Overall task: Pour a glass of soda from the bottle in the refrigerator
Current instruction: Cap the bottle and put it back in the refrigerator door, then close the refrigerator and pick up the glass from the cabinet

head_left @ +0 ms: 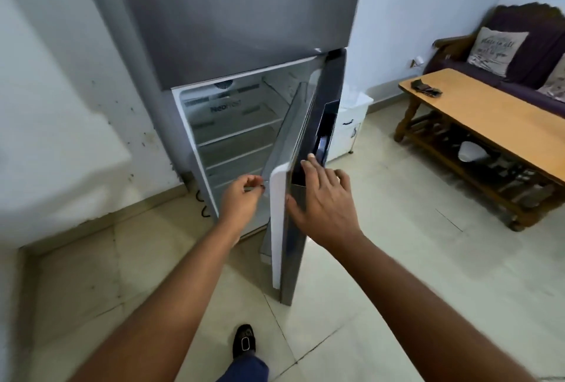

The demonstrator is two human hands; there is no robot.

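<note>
A tall grey refrigerator [232, 14] stands against the wall with its lower door [308, 149] swung partly out. The lit compartment [232, 133] shows only bare shelves; no bottle or glass is visible. My left hand [241, 199] reaches into the gap beside the door's white inner edge [279, 222]. Its fingers are curled, and I cannot tell whether they hold anything. My right hand [325, 198] lies flat on the door's dark outer face, fingers spread, fingertips at the recessed handle [324, 133]. The door's inner shelves are mostly hidden.
A wooden coffee table [495, 118] with a dark object on top stands at the right, in front of a purple sofa [519, 45] with cushions. A small white cabinet [351, 124] sits behind the door. A white counter edge [61, 173] juts out at the left. My shoe [244, 340] is on the tiled floor.
</note>
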